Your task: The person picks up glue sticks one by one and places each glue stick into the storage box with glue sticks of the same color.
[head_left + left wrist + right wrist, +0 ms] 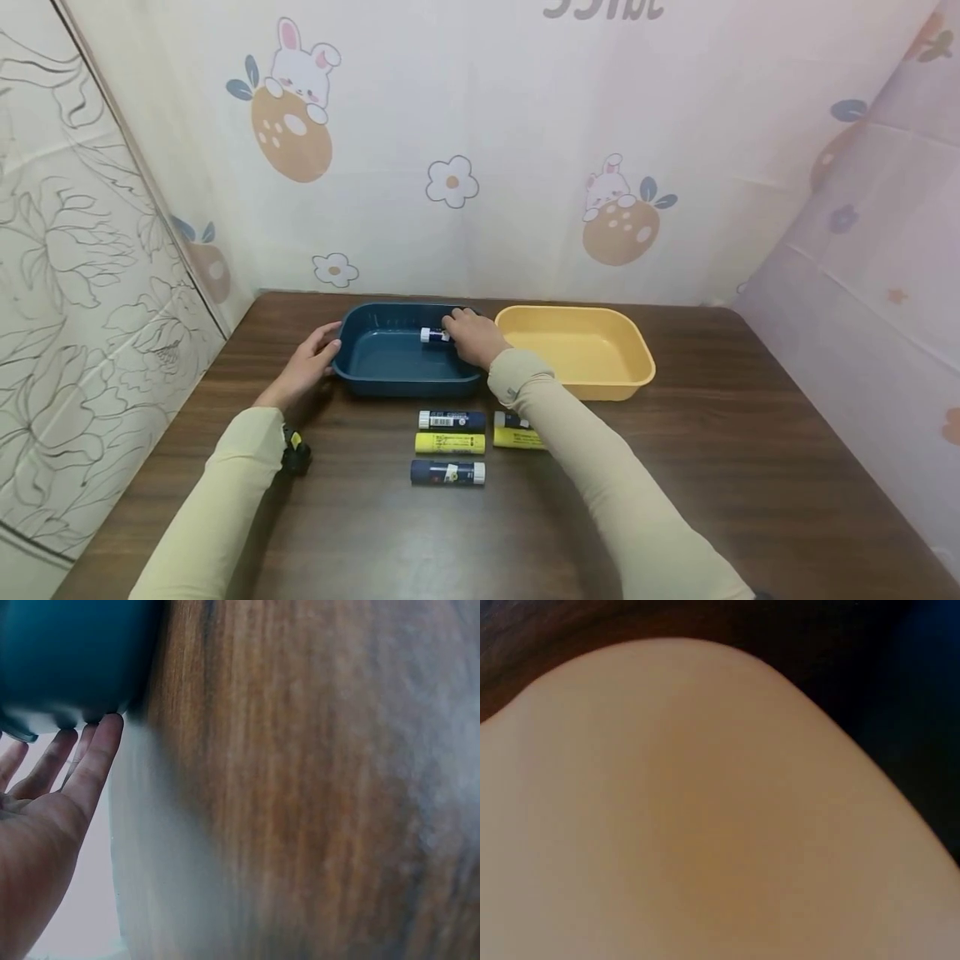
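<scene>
My right hand (477, 335) reaches into the blue tray (411, 387) from the right and holds a dark blue glue stick (435, 335), its white end pointing left. The hand covers the rest of that stick. At the tray's left end is my left hand (313, 354), its fingertips against the outer wall. In the left wrist view the fingers (94, 769) are fairly straight where they meet the tray wall (75, 660). A blurred tan surface fills most of the right wrist view, so no fingers show there.
A yellow tray (637, 377) stands just right of the blue one. Nearer on the wooden table (337, 525) lie a blue stick (452, 420), a yellow stick (450, 443) and another blue stick (447, 473). My right forearm partly hides more sticks (517, 438). A patterned curtain (510, 225) hangs behind.
</scene>
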A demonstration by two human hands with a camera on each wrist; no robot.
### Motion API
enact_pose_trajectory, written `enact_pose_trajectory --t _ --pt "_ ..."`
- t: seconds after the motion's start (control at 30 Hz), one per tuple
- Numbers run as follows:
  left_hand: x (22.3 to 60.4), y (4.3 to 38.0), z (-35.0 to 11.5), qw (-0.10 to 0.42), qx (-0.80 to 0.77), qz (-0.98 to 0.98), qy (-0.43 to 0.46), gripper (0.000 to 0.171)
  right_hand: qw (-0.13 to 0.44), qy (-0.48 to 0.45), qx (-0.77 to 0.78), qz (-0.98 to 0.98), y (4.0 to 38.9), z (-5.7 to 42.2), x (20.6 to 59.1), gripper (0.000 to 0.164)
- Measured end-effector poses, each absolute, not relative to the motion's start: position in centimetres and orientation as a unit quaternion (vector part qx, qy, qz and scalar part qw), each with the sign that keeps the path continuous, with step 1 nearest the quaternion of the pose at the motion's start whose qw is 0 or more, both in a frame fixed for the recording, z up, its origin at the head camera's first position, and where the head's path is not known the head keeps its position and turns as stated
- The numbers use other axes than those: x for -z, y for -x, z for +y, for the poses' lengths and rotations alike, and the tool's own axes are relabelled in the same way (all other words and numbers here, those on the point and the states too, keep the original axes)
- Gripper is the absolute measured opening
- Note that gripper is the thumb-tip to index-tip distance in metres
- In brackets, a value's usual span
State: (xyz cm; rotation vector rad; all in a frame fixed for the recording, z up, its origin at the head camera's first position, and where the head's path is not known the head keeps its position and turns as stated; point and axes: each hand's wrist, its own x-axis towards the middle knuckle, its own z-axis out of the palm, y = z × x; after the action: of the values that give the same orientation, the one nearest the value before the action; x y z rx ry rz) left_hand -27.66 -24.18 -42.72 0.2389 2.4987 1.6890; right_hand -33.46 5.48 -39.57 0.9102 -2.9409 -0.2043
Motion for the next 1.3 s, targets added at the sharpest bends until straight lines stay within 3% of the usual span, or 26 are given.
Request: enact_pose_trajectory --t 0.23,0.5,0.73,1.07,1.3 --pt "39.7 26.1 -22.4 0.084 -0.570 0.814 -0.072 0.050 0.009 -0.289 0.080 -0.954 33.6 6.2 40.6 0.024" --pt "42.3 27.8 -22.6 0.078 -0.568 0.816 -0.071 0.052 0.003 -0.287 0.076 -0.955 33.6 6.8 40.4 0.027" --pt "42.9 27.9 -22.7 0.066 -0.556 0.825 -0.075 0.053 0.032 -0.311 0.046 -0.949 32.9 7.5 38.8 0.029" --pt "42.4 27.6 -23.5 0.063 -0.553 0.827 -0.080 0.054 0.085 -0.376 -0.004 -0.923 28.5 10.3 34.4 0.030" --pt "42.3 27.4 -23.9 0.066 -0.547 0.831 -0.077 0.054 0.155 -0.426 -0.034 -0.891 24.4 12.9 34.7 0.027"
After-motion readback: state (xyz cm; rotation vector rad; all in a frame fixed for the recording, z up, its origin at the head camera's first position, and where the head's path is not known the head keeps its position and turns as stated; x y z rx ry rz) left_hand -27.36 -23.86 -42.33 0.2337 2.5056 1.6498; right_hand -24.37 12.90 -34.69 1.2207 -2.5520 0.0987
